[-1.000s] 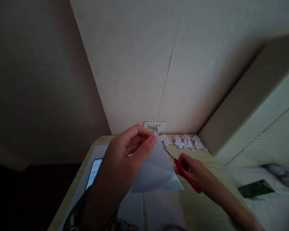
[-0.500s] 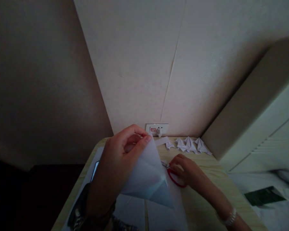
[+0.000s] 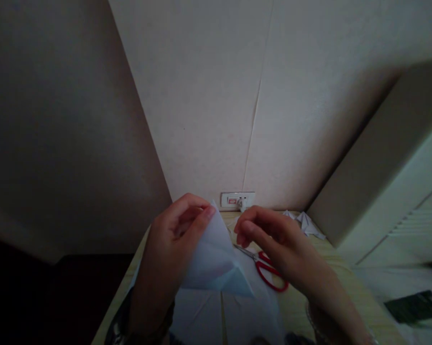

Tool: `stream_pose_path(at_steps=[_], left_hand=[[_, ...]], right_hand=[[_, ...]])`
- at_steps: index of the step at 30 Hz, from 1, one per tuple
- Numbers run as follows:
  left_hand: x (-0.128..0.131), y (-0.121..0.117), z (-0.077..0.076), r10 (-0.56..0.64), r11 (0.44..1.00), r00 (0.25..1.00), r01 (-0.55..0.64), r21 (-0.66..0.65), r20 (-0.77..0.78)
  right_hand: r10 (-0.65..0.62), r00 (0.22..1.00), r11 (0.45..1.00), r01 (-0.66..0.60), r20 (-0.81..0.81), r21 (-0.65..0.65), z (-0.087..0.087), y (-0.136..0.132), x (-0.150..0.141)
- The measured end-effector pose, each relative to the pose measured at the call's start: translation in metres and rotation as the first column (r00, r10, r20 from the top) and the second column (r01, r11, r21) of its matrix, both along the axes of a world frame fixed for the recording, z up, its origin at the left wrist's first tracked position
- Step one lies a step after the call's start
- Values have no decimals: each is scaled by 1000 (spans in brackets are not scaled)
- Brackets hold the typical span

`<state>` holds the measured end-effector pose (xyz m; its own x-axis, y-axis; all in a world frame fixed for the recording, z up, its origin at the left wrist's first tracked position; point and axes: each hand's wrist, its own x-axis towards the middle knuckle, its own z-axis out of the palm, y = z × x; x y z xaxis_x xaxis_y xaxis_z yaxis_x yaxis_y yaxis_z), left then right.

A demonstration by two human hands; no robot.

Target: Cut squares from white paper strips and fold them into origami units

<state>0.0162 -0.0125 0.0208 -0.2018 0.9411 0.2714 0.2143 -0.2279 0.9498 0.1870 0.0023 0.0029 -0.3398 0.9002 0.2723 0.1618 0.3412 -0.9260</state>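
Pinched near its top corner, a folded sheet of white paper (image 3: pixel 212 254) hangs from my left hand (image 3: pixel 176 239), between thumb and fingers. A bluish folded flap shows along its lower right edge. My right hand (image 3: pixel 273 235) is raised just right of the paper, apart from it, its fingers loosely curled and holding nothing that I can see. Below that hand, scissors with red handles (image 3: pixel 276 283) lie on the table, blades toward the paper, partly hidden by the hand.
Flat white sheets (image 3: pixel 244 316) lie on the wooden table (image 3: pixel 338 268). Folded white paper pieces (image 3: pixel 308 225) sit at the back right, partly behind my right hand. A wall socket (image 3: pixel 233 200) with a plug is behind the table; a pale cabinet (image 3: pixel 381 158) stands to the right.
My right hand has let go of the scissors and risen up and left toward the paper. The scissors stay on the table. My left hand still pinches the paper.
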Motion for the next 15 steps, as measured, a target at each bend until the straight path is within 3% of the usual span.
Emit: stream_pose_path(at_steps=[11,15], left_hand=[[7,-5,2,89,995,995,-87,44,-42],[10,-5,4,46,998,999,-45,39,-21]], right_hand=[[-5,999,996,1,-41,-88,8,-11,-2],[-38,999,994,35,-28,-102,7,-13,-4]])
